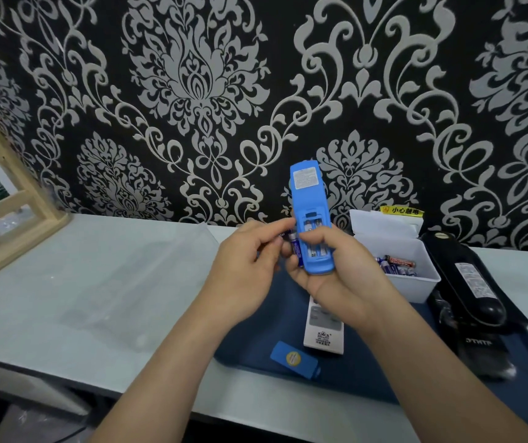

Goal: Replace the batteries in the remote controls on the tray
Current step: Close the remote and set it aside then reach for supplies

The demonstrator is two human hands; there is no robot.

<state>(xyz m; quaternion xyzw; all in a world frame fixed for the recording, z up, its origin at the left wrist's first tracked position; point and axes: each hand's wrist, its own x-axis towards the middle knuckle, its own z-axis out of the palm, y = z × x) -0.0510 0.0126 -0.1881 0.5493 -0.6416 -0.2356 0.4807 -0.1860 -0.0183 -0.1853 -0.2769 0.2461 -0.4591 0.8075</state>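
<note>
Blue remote [309, 199]: upright above the tray [256, 340], back to the camera (battery bay open, two cells seated).
Right hand [345, 279]: fingers curled round its lower end.
Left hand [246, 270]: pinches a loose battery [295, 247] just beside the remote.
On the tray: blue cover [294, 359], white remote [321, 330], white box [416, 282] of batteries, black remote [467, 279].

"小心触电" on yellow label [401, 211]
</note>
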